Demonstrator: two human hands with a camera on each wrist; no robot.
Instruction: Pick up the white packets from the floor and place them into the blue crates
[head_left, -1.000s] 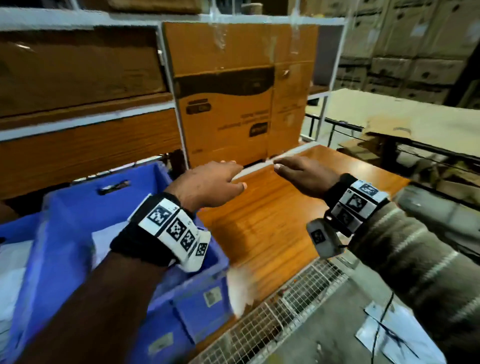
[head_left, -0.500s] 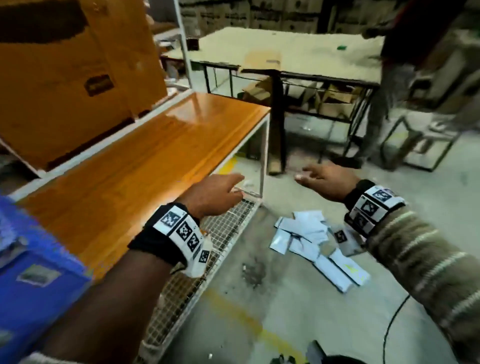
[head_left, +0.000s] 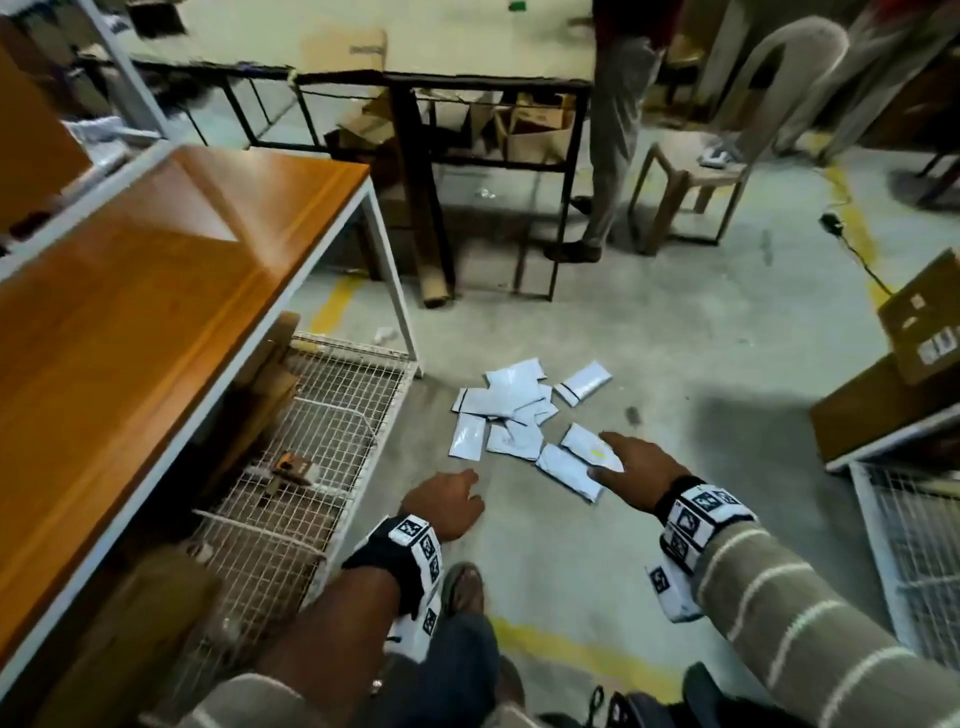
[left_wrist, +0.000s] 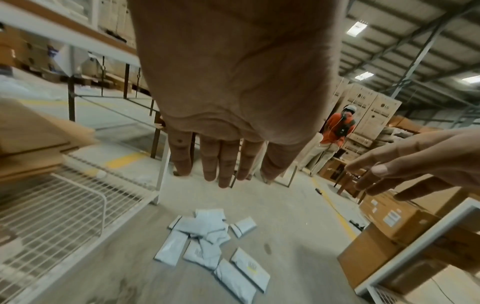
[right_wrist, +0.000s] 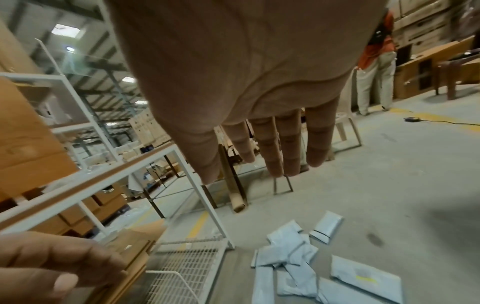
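Several white packets lie in a loose pile on the grey concrete floor; the pile also shows in the left wrist view and the right wrist view. One packet with a yellow mark lies nearest my right hand, which hovers over it with fingers straight and holds nothing. My left hand hangs above bare floor, a little short of the pile, fingers relaxed and empty. No blue crate is in view.
A white-framed rack with an orange wooden top and a wire mesh shelf stands at the left. Cardboard boxes on another rack sit at the right. A dark metal table, a chair and a standing person are beyond the pile.
My view swung right and down from the blue crates and rack top to the floor. Both hands dropped toward the packet pile, the right one now over the nearest packet.
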